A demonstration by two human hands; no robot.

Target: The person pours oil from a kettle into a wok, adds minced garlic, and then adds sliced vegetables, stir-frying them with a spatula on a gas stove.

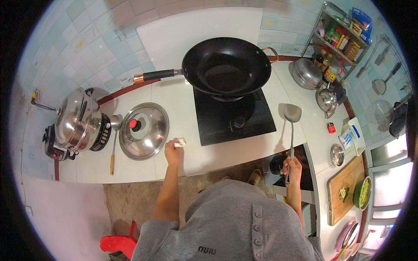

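My right hand (294, 168) grips the handle of a metal wok spatula (292, 113), its blade pointing away from me over the white counter. In my left hand (172, 152) is a small crumpled white tissue or cloth (180, 142), held at the counter beside the pot lid. A black wok (225, 70) with a long handle on its left sits on a black induction cooktop (235, 127); no food shows inside it. The domed metal lid (144, 143) with a red-and-black knob lies just left of my left hand.
At left stand a steel steamer pot (78, 120) and a wooden-handled ladle (113, 146). Along the right are a metal bowl (337, 155), a cutting board (336, 208) with chopped food, a green bowl (361, 194) and a spice rack (339, 39). A red stool (119, 243) is low left.
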